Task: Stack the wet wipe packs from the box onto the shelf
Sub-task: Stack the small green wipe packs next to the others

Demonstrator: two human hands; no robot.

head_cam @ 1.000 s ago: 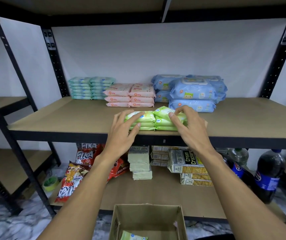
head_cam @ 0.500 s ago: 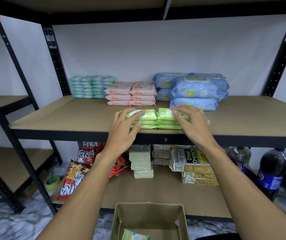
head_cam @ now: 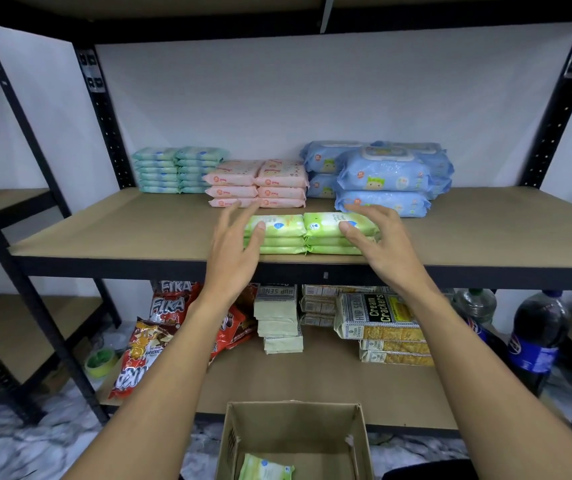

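Observation:
Two side-by-side stacks of green wet wipe packs (head_cam: 291, 233) sit near the front edge of the middle shelf (head_cam: 139, 230). My left hand (head_cam: 236, 247) is at the left end of the stacks, fingers straight, thumb touching the top pack. My right hand (head_cam: 378, 244) lies over the right stack's end, fingers relaxed and spread, thumb on the top pack. Below, an open cardboard box (head_cam: 295, 431) holds one more green pack (head_cam: 265, 467).
Teal packs (head_cam: 179, 169), pink packs (head_cam: 260, 183) and large blue packs (head_cam: 381, 174) line the back of the shelf. The lower shelf carries snack bags (head_cam: 146, 344), cracker packs (head_cam: 378, 320) and cola bottles (head_cam: 537, 337). Black uprights stand at both sides.
Both hands have loosened from the green stacks; the left hand has straightened and drawn a little to the left. The stacks sit squarer, and the view has tilted slightly down.

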